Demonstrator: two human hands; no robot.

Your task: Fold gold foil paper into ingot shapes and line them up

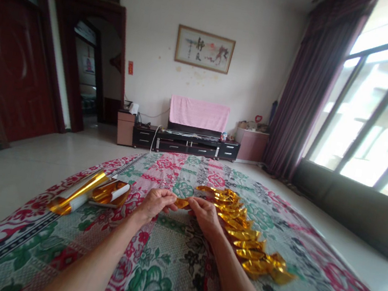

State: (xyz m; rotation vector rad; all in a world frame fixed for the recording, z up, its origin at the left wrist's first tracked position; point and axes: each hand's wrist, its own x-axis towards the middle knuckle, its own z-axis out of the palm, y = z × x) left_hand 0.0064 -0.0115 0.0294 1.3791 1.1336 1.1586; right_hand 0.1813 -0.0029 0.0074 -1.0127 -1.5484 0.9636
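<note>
My left hand [155, 203] and my right hand [206, 213] meet over a flowered cloth [158, 268], fingers curled in a pinch. Between them they hold a small folded piece of gold foil paper [181, 203]. To the right of my right hand runs a long row of folded gold foil pieces [243, 234], stretching from the middle of the cloth toward its right edge. On the left lies a stack of flat gold foil sheets [89, 191], some with their white backs showing.
The cloth covers a wide surface in a tiled living room. Far ahead stands a low black TV cabinet [185, 143] with a pink cover. A dark red door [14, 65] is at left, tall windows with purple curtains [310, 85] at right.
</note>
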